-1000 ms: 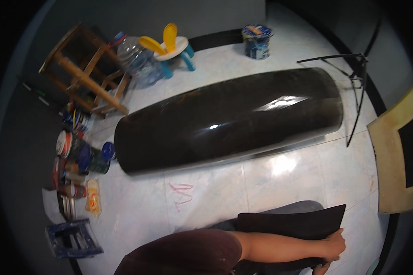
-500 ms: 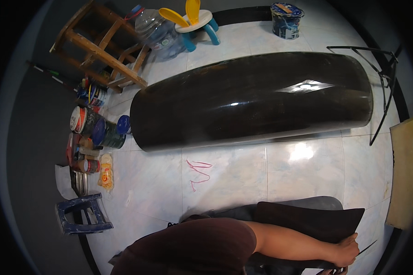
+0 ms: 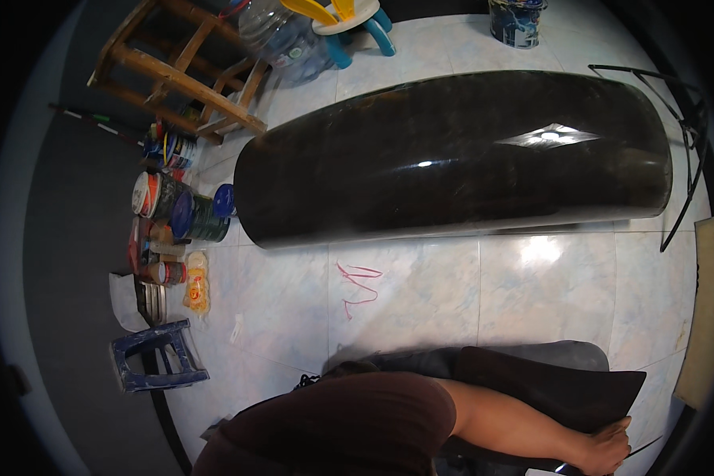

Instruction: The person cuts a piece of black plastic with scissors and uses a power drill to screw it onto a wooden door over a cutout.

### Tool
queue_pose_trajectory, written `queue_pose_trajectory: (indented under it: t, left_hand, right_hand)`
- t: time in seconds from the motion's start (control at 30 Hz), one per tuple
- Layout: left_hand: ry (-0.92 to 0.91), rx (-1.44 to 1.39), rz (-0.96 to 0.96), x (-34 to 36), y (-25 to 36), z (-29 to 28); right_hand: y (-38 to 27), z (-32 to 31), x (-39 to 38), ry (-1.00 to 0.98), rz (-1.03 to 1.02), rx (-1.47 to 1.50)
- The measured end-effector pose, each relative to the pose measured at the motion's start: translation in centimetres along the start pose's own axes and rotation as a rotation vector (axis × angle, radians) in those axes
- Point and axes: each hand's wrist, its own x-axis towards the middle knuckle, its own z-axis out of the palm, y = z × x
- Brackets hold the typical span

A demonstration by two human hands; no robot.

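My left hand [image 3: 608, 447] reaches across from the lower left, its dark maroon sleeve bunched near the elbow. Its fingers are closed at the right edge of a dark, flexible sheet [image 3: 551, 389], which appears to be gripped there. A thin dark strip [image 3: 645, 447] sticks out beyond the knuckles. Under the sheet lies a grey-black padded piece [image 3: 587, 355]. Below my wrist a small shiny bit shows at the lower rim, too little to name. My right hand is out of sight.
A long, glossy black curved panel [image 3: 452, 163] lies across the floor. Pink string [image 3: 359, 274] rests on the tiles. At left stand a blue stool [image 3: 159, 357], paint buckets [image 3: 202, 216] and a wooden stool [image 3: 166, 75]. A black metal frame [image 3: 690, 151] stands at right.
The view has shifted, so the panel and floor items sit higher and farther right. Fingertips seen at the lower edge beneath my left hand have left the picture. My left hand stays at the sheet's edge.
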Motion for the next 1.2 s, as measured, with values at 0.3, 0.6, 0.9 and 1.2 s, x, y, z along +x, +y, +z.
queue_pose_trajectory:
  t: [0.3,0.6,0.9,1.2]
  left_hand:
    - [-0.507,-0.075,0.002,0.8,0.9,-5.7]
    - [-0.636,-0.387,-0.027,2.3,1.3,-12.5]
    - [-0.774,-0.373,-0.125,2.0,-0.2,-15.6]
    - [-0.861,-0.296,-0.161,2.5,-0.1,-15.9]
  right_hand:
    - [3.5,0.7,-2.7,-0.103,0.445,0.566]
    - [5.7,-4.0,-12.0,0.15,0.737,0.537]
    - [-1.8,0.9,-7.3,-0.205,0.588,1.141]
    - [-1.2,3.4,-8.3,-0.17,0.523,1.177]
